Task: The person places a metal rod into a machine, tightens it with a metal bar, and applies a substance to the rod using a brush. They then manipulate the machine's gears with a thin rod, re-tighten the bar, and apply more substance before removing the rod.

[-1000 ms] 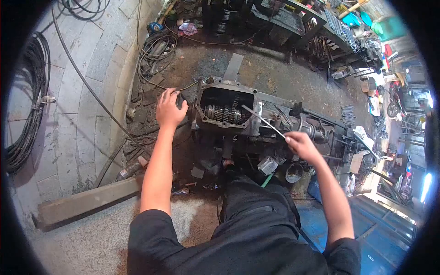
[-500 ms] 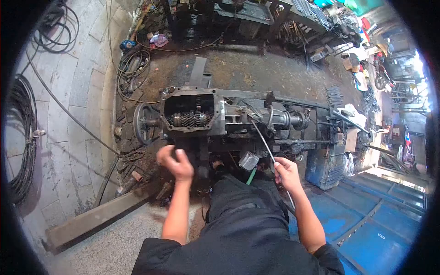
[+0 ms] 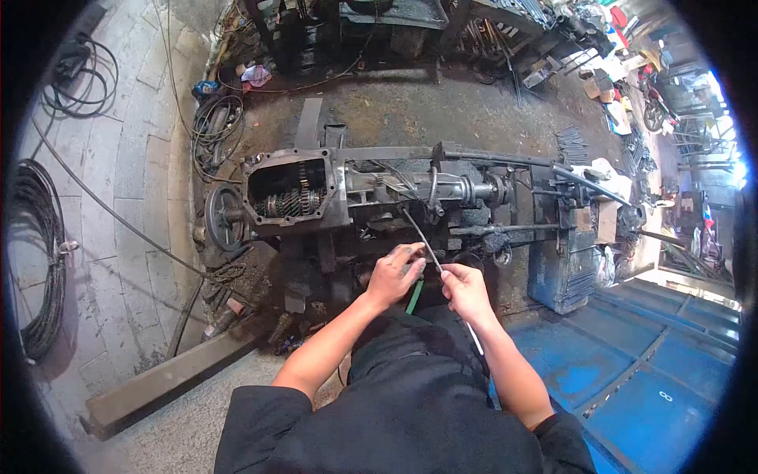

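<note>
My right hand (image 3: 464,292) is closed around a thin metal rod (image 3: 475,338). The rod slants up and left, its far end overlapping the lower edge of the gearbox's long metal extension (image 3: 365,186). Just left of the rod is my left hand (image 3: 395,272), thumb apart from its bent fingers, fingertips close beside the rod. The gearbox housing (image 3: 338,189) lies open on its frame, showing a row of toothed gears (image 3: 290,204). A round handwheel (image 3: 226,217) stands at its left end. Below my hands, a green strip (image 3: 414,297) shows partly.
A long steel beam (image 3: 178,379) lies on the floor at lower left. Coiled black cable (image 3: 35,268) hangs at far left. To the right stand a blue metal box (image 3: 551,276) and blue panels (image 3: 632,355). A cluttered workbench (image 3: 395,17) runs along the top.
My left hand has come right, from below the gearbox to beside the rod. My right hand has shifted slightly left with the rod still gripped. The view has moved a little right.
</note>
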`<state>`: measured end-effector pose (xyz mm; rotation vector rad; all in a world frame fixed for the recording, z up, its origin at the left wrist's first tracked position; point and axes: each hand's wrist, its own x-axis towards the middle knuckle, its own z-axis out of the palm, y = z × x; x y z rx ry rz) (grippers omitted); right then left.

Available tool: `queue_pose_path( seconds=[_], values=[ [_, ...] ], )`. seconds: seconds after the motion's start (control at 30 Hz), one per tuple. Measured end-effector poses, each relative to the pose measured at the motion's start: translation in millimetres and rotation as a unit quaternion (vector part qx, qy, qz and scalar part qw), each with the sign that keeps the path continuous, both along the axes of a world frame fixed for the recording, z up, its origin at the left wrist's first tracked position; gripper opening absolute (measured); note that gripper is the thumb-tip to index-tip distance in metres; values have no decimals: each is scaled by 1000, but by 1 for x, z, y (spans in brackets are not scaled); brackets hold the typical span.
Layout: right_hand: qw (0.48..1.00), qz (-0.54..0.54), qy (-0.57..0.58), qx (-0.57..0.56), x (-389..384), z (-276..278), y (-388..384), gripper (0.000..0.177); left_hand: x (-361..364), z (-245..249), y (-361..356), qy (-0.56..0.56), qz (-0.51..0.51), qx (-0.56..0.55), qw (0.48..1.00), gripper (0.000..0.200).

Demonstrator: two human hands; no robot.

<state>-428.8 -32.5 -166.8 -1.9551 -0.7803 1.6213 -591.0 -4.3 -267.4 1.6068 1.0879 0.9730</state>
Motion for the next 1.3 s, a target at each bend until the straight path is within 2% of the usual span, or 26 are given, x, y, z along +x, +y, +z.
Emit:
queue_pose_path(
  seconds=[0.07,0.13,0.17,0.2,0.27,0.4,0.47,0.5,0.53,0.6,0.63,0.67,0.73,0.77,0.8,0.83,0.87,0.93,0.97,1.03,1.07,1.13,1.17,1.23,1.3],
  values=[
    [1000,-3,12,8,3,-4,-3,26,0,-3,2,-4,-8,-18,1000,30],
    [998,6,4,60,-1,-19,-1,25,1,-8,3,12,-13,55,998,29],
    [998,35,-5,55,-1,-23,4,24,2,-8,0,10,-3,39,999,28],
    [993,54,-35,96,-6,-29,8,25,5,-2,-2,14,-2,39,999,28],
    [960,184,-145,151,-12,-16,27,24,10,9,-6,0,43,-21,999,29],
    [946,227,-183,141,-16,-16,32,24,15,10,-11,24,74,-4,997,29],
    [964,189,-139,126,-13,-18,24,28,13,8,-17,128,47,105,985,39],
    [980,155,-41,122,-10,-27,24,29,13,10,-19,163,44,132,977,43],
    [978,167,-37,122,-3,-32,22,29,14,12,-21,168,56,129,976,43],
    [980,169,42,96,8,-36,20,31,14,16,-26,257,56,180,948,48],
    [965,172,66,185,11,-50,15,34,16,24,-29,299,52,173,937,52],
    [967,201,76,134,29,-60,9,37,17,21,-31,322,49,189,926,61],
    [958,229,-1,171,59,-66,-2,38,29,9,-44,312,95,152,933,70],
    [950,262,-28,164,83,-64,-6,38,37,-3,-54,320,117,66,938,73],
    [942,290,-27,169,109,-77,-10,38,46,-15,-69,321,139,-23,937,76],
    [944,281,-13,173,138,-100,-16,39,56,-19,-79,337,135,-38,931,76],
    [948,268,1,173,166,-112,-21,39,72,-30,-93,305,190,-43,932,72],
    [956,244,12,160,222,-108,-24,38,107,-66,-123,230,327,-159,902,64],
    [965,226,25,127,246,-95,-22,37,118,-104,-138,227,385,-163,880,57],
    [975,189,45,104,295,-84,-16,35,135,-140,-159,302,424,-214,826,60],
    [977,173,50,113,322,-89,-14,35,145,-150,-164,337,437,-252,795,65],
    [982,136,36,128,377,-111,-11,32,158,-147,-166,335,394,-364,775,81],
    [985,123,19,122,402,-116,-10,34,153,-160,-167,340,351,-393,779,93],
    [993,78,-30,89,444,-119,-7,47,159,-152,-154,314,331,-418,785,93],
    [992,49,-45,109,486,-130,-4,57,159,-143,-142,296,303,-450,786,93]
  ],
)
